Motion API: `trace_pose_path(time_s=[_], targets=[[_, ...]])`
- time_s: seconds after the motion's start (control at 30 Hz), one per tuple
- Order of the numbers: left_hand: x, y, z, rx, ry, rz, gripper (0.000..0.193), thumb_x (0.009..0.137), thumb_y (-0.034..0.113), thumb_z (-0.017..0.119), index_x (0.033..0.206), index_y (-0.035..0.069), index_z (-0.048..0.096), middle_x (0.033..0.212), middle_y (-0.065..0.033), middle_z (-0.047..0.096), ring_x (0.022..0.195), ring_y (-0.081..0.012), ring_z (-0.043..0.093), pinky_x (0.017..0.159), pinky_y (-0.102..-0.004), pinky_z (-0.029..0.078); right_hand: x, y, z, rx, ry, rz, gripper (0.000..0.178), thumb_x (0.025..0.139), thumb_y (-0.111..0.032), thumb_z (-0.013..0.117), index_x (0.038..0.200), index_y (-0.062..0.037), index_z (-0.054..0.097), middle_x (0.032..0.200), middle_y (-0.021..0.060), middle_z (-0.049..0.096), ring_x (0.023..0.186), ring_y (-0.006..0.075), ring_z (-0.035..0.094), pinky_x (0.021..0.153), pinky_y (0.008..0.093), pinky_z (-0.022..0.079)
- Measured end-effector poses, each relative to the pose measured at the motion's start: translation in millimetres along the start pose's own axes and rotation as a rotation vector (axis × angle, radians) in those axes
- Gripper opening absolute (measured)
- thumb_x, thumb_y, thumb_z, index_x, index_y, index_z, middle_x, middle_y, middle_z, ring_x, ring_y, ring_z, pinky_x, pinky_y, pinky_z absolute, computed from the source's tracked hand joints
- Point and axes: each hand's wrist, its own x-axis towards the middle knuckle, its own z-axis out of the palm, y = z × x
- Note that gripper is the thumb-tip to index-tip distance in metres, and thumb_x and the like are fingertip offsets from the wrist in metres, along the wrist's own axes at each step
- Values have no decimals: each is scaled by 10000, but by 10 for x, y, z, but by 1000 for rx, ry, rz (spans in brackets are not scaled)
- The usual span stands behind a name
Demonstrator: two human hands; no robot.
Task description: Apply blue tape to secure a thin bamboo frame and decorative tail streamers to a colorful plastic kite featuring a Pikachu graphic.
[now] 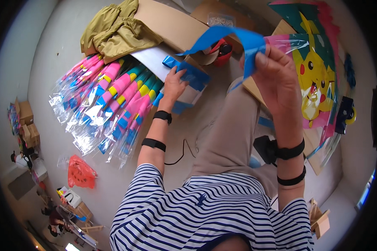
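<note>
My right hand (pixel 277 77) is raised and pinches one end of a shiny blue plastic strip (pixel 224 32). The strip arches leftward through the air, and a short tail hangs below the fingers. Lower down, my left hand (pixel 174 85) reaches forward with its fingers apart, touching a pile of similar blue strips (pixel 192 76). That pile lies over a box with a white top (pixel 151 62). Just left of this hand lies a fanned row of clear-wrapped pink, green and yellow packets (pixel 109 104).
Olive-green cloth (pixel 117 31) drapes over a large cardboard box (pixel 167 25). A red container (pixel 223 53) stands behind the strips. To the right are wrapped sheets with a yellow cartoon figure (pixel 314 79). A red plastic bag (pixel 80 172) lies on the floor; people work at the far lower left.
</note>
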Motion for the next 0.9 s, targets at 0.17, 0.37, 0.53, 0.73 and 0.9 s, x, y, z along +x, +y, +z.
trace_pose_path(time_s=[0.17,0.37,0.53,0.73,0.9], targets=[[-38,36,-81,29,9,-49,458,723,171,784,1171,108,714,1419,-262,497,1308,-393,487,1100,-430,390,-509,-45,-422,-173,220,210,79,861,-64,709,901,1,688,822,43,684,732,85,620,719,237,493],[-340,739,-335,-315,118,-111,300,713,129,785,981,16,714,1162,-184,671,1091,-346,624,963,-418,478,-952,-2,-645,-118,345,210,82,842,-78,727,869,-13,684,785,23,676,698,71,606,677,209,466],[-386,764,-276,-85,166,9,357,737,145,755,1038,-26,667,1064,-211,673,1023,-381,629,901,-424,493,-1269,-189,-734,-136,349,194,81,859,-104,705,877,-31,674,790,-3,654,710,52,580,662,199,436],[1,179,29,298,174,186,366,733,229,783,999,2,675,1081,-226,645,1036,-399,610,911,-459,490,-1833,-222,-1040,-109,394,150,107,857,-114,701,808,-60,622,769,-14,625,700,57,543,675,207,413],[350,305,102,426,-7,12,359,755,236,778,1064,73,697,1028,-189,677,969,-381,640,849,-463,499,-2007,-143,-1131,-112,484,211,145,846,-134,713,790,-54,606,744,16,608,694,97,547,690,225,416]])
